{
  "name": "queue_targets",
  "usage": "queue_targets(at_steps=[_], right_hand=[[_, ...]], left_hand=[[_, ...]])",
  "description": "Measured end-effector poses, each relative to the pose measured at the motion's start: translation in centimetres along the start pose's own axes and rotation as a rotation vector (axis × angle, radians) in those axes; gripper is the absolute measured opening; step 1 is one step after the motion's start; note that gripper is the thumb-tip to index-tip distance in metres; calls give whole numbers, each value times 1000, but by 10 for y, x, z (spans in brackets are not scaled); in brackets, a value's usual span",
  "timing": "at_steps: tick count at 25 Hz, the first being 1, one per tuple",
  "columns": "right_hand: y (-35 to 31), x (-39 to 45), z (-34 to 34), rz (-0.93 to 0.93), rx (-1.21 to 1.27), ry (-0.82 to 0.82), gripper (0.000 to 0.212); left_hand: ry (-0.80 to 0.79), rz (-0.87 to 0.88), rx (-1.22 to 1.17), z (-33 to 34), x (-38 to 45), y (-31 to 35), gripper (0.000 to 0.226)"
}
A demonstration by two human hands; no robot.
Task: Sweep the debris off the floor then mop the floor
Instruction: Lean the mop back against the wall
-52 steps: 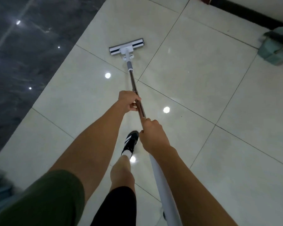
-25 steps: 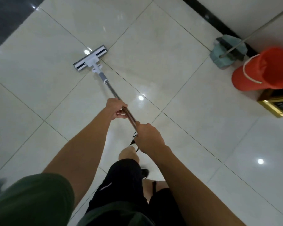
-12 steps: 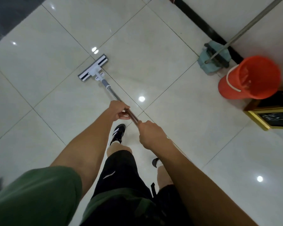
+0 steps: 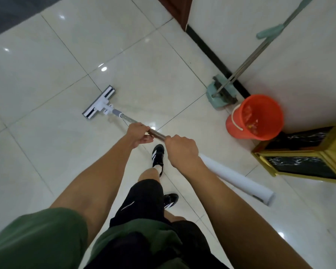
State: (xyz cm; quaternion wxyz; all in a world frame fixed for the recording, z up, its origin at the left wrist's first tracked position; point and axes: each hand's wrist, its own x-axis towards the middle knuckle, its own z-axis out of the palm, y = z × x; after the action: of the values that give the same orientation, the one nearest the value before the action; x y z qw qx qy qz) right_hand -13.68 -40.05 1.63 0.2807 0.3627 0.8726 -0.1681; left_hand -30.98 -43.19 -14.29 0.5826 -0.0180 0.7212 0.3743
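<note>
A flat mop with a white head (image 4: 99, 102) lies on the glossy cream tile floor (image 4: 47, 74), ahead and to the left. Its metal pole (image 4: 157, 133) runs back toward me and ends in a thick white handle (image 4: 239, 180) that sticks out to the lower right. My left hand (image 4: 139, 135) grips the pole further down, nearer the head. My right hand (image 4: 180, 147) grips it just behind, where the metal meets the white handle.
An orange bucket (image 4: 255, 117) stands by the wall on the right. Beside it a green dustpan and broom (image 4: 220, 92) lean against the wall. A black and gold stand (image 4: 303, 154) sits at the right edge. My feet in black shoes (image 4: 158, 155) are below the pole.
The view has swung right, bringing the wall, bucket and stand closer. The mop head has moved nearer to me and the pole now lies flatter, with the white handle end showing.
</note>
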Motion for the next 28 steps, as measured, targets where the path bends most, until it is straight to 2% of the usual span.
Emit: queue_targets(at_steps=[4,7,9,12,16,19,21,23,24,26,28], right_hand=[[43,45,-57,39,-68,69,32],[66,77,-99,69,-102,84,34],[78,99,-122,73,-143,117,34],[95,127,-155,59,-199,159,31],[119,157,-185,-9,-259,195,28],[147,183,-202,-176,-307,370,27],[166,197,-203,-363,-166,555,32],[177,204,-198,-445,71,718,28],[184,209,-197,-418,187,760,22],[196,216,-202,-238,435,763,21],[206,230,-219,2,651,619,32]], left_hand=[[45,96,162,20,23,44,36],[117,301,556,32,41,84,51],[120,424,735,43,50,113,55],[113,542,922,63,63,155,50],[145,637,1073,82,78,192,29],[181,633,1086,91,92,220,20],[179,593,1018,98,98,239,15],[209,571,935,104,104,257,9],[241,581,894,106,108,267,8],[294,584,825,108,112,288,12],[302,551,770,105,116,309,21]])
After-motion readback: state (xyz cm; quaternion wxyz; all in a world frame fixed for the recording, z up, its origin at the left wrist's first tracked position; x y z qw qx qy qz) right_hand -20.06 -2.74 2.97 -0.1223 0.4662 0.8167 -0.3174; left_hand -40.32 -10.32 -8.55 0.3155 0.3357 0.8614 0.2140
